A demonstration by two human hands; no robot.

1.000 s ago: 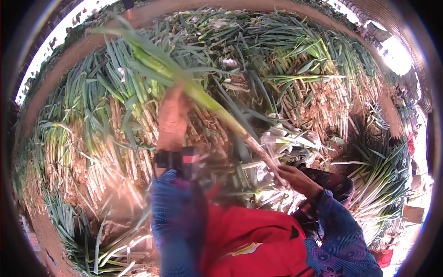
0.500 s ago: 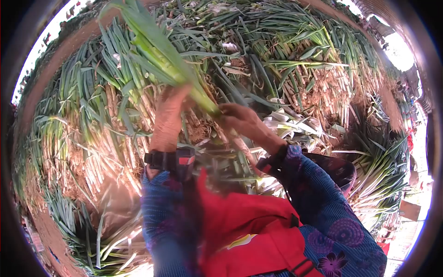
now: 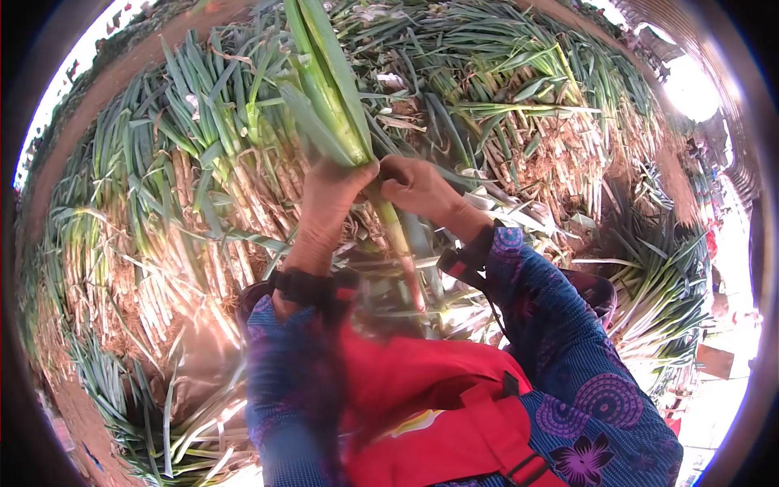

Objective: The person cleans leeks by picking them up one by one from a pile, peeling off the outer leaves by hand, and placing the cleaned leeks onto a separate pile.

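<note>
While your left hand [image 3: 331,193] wraps around the stalk of a long green onion [image 3: 397,239], your right hand [image 3: 423,193] curls just beside it, and whether its fingers grip you cannot tell. The onion's leaves point away from you, its pale base toward your red cloth [image 3: 438,398]; beyond lie a left onion heap [image 3: 154,252] and a right onion heap [image 3: 560,150].

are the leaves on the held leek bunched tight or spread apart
Partly spread: above the left hand, one leaf of the leek splays leftward while others stand closer together.
</note>
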